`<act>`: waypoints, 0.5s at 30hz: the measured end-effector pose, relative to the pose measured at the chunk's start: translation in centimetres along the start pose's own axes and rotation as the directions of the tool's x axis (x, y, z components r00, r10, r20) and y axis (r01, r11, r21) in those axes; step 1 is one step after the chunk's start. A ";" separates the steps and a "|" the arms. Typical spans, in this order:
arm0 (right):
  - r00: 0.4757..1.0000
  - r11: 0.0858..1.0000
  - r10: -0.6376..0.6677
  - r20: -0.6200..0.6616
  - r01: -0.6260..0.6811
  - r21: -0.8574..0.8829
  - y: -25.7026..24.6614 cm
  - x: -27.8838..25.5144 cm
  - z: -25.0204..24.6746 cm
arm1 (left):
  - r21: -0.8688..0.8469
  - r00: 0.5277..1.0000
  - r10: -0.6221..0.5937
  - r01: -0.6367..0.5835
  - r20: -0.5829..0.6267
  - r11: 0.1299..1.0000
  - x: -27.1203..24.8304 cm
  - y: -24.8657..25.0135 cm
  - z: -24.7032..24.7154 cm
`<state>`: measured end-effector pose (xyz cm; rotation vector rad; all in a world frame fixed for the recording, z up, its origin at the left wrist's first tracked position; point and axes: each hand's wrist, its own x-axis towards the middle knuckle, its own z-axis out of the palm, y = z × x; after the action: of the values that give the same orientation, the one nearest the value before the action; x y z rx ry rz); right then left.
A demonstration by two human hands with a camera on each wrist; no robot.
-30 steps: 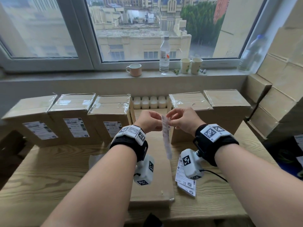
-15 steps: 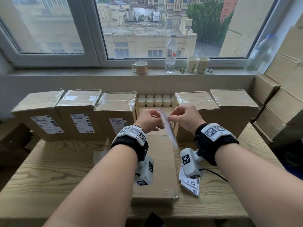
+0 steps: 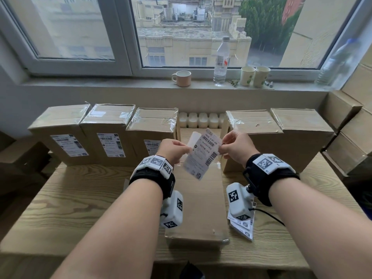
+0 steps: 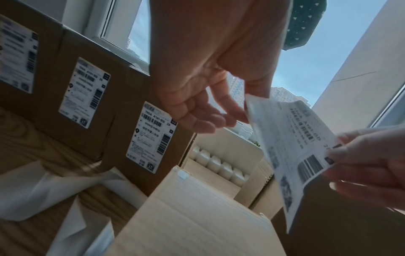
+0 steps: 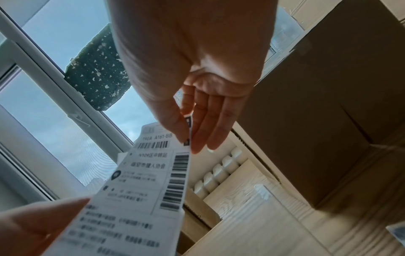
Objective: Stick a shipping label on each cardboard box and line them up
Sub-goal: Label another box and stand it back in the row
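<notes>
A small packing or stockroom: labelled cardboard boxes lined on a wooden worktop beyond the hands, more cartons stacked right, cups on the windowsill.

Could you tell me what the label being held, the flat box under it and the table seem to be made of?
Shipping label: thin matte white paper, printed black; it bends between the left hand and right hand. A glossier backing sheet seems to peel off behind.
Flat box: brown matte cardboard, probably corrugated.
Table: pale wood grain, whether solid wood or laminate is unclear.
</notes>
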<state>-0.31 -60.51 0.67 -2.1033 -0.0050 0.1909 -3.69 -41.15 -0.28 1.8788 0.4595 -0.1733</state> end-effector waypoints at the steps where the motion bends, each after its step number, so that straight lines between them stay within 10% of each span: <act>1: 1.000 1.000 0.008 0.002 -0.008 0.011 -0.1 0.1 0.3 | -0.026 1.000 -0.013 0.013 0.001 1.000 0.0 -0.1 -0.2; 15: 0.993 0.998 0.070 -0.091 -0.069 0.015 0.7 1.7 3.0 | 0.065 0.975 -0.157 0.168 -0.156 0.984 2.8 -4.8 -3.9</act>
<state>0.90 -58.21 -1.64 -2.1005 0.1242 0.1355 -3.44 -35.51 -4.06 1.9387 0.7199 -0.1614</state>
